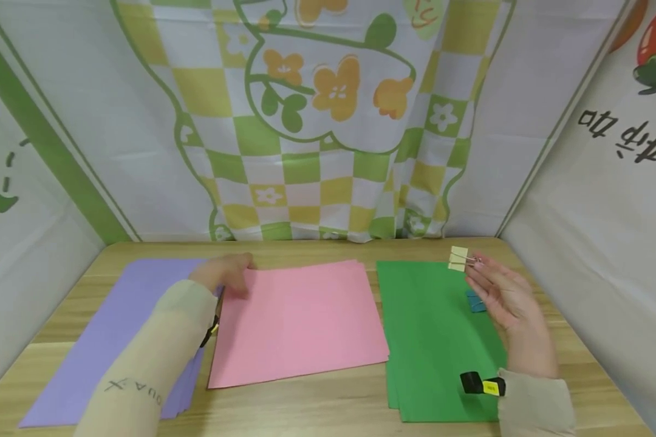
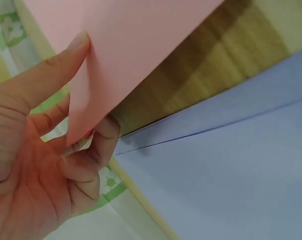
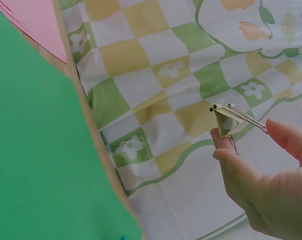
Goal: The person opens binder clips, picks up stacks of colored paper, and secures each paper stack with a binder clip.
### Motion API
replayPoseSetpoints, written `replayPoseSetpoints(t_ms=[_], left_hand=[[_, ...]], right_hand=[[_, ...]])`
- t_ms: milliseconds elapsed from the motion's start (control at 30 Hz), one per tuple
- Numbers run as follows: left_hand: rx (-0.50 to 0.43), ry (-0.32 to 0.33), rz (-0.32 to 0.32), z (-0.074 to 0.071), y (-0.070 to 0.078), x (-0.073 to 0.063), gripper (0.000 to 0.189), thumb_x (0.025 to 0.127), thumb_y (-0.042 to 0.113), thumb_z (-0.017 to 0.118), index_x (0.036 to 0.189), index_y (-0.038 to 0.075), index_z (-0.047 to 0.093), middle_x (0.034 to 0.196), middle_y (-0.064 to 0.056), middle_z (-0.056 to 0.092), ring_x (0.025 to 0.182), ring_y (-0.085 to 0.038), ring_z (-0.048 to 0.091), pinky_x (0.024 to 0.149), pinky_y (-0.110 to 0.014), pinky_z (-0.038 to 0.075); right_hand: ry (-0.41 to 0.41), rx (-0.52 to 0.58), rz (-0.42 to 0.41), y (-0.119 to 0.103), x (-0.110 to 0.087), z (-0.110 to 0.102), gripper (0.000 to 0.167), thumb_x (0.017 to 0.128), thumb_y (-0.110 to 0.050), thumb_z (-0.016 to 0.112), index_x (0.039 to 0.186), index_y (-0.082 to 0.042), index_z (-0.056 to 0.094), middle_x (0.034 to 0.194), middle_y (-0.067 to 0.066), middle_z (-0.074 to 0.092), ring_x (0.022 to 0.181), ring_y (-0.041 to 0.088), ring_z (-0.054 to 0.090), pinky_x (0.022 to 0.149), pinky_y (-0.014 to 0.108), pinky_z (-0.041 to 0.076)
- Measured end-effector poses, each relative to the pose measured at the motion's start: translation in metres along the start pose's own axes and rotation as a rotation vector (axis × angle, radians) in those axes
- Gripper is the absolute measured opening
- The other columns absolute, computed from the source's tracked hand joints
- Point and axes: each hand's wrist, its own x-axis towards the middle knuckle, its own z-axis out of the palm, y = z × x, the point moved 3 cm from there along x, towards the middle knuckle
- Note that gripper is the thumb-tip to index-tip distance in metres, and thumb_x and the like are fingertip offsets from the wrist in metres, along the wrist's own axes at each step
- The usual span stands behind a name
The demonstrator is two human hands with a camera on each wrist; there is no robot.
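My left hand (image 1: 223,274) is at the far left corner of a stack of pink paper (image 1: 306,325). In the left wrist view, the thumb lies on top of the pink paper (image 2: 116,45) and the fingers curl beneath it, pinching a slightly bent corner. My right hand (image 1: 511,297) is raised over the right side of the green paper (image 1: 437,346). It holds a pale yellow binder clip (image 1: 458,258) by its wire handles, with thumb and fingers, as the right wrist view shows at the clip (image 3: 226,120). The clip is apart from all the paper.
A stack of purple paper (image 1: 115,340) lies to the left, partly beneath my left forearm. On the green paper, a blue binder clip (image 1: 475,301) sits partly behind my right hand. A checked cloth (image 1: 306,176) hangs behind the wooden table (image 1: 295,413).
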Motion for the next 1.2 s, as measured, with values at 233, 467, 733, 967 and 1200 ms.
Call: replayPoseSetpoints(t_ms=[233,467,733,967,1200], left_hand=[[-0.073,-0.035,0.044,-0.010,-0.018,-0.001,0.063,0.083,0.019,0.076,0.129,-0.013,0.047,0.130,-0.031,0.052,0.119,-0.040,0.053,0.102,-0.049,0.047],[-0.322,-0.167,0.030,-0.014,-0.026,-0.005,0.020,0.087,0.006,0.067,0.078,0.004,0.050,0.068,0.004,0.042,0.054,-0.005,0.039,0.053,-0.018,0.037],[-0.392,-0.347,-0.101,-0.012,-0.019,-0.015,0.017,0.086,0.002,0.064,0.101,0.000,0.058,0.076,0.001,0.050,0.064,-0.010,0.047,0.063,-0.022,0.049],[-0.429,-0.392,-0.149,-0.003,-0.017,-0.015,0.029,0.080,0.002,0.064,0.106,0.002,0.051,0.086,-0.003,0.049,0.075,-0.015,0.050,0.072,-0.030,0.055],[-0.383,-0.347,-0.087,-0.004,-0.008,-0.002,0.043,0.088,0.026,0.072,0.117,0.001,0.052,0.124,-0.014,0.049,0.125,-0.036,0.045,0.106,-0.057,0.044]], right_hand=[[0.022,0.021,0.004,0.002,0.000,-0.003,0.026,0.098,0.009,0.050,0.104,-0.001,0.073,0.106,0.012,0.073,0.101,0.020,0.073,0.093,0.028,0.057],[0.030,0.032,0.013,0.002,-0.002,-0.004,0.027,0.096,0.014,0.050,0.106,0.001,0.071,0.107,0.013,0.073,0.100,0.023,0.073,0.094,0.029,0.056],[0.043,-0.027,0.029,0.003,-0.001,-0.002,0.027,0.095,0.014,0.051,0.103,-0.001,0.072,0.106,0.009,0.073,0.098,0.020,0.072,0.092,0.026,0.056],[0.041,-0.065,0.047,0.004,0.002,-0.001,0.025,0.096,0.011,0.053,0.102,-0.004,0.073,0.106,0.007,0.073,0.099,0.017,0.072,0.093,0.025,0.056],[0.039,-0.089,0.053,0.006,0.004,0.001,0.027,0.096,0.011,0.053,0.101,-0.005,0.074,0.106,0.007,0.073,0.099,0.016,0.072,0.092,0.024,0.056]])
